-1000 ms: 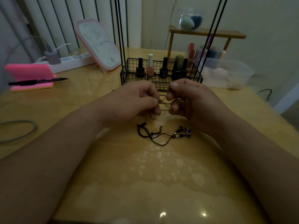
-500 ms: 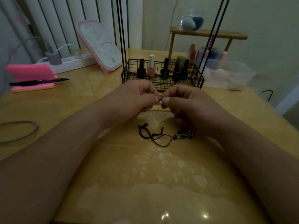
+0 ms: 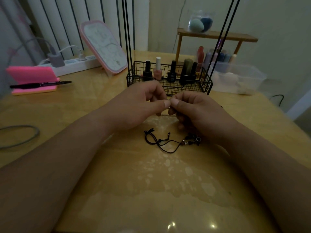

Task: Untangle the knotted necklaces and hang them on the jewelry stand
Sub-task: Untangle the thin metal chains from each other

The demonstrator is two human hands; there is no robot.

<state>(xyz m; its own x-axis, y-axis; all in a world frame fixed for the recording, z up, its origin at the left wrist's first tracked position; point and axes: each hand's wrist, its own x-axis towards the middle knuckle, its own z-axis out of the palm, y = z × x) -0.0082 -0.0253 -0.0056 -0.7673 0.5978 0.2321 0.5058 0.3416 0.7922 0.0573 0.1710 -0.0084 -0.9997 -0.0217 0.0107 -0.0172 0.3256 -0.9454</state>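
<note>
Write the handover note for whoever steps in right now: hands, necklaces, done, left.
Left hand and right hand: both pinch the thin chain at the thumb tips, above the table.
Black cord necklace: lies loose on the table, near the right hand.
Stand: behind the hands; nothing hangs on the rods in view.
Left: finish untangling, hang both.

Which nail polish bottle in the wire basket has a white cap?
The pink bottle, second from the left in the wire basket. It alone is light-coloured with a white cap; the rest are dark with dark caps.
</note>
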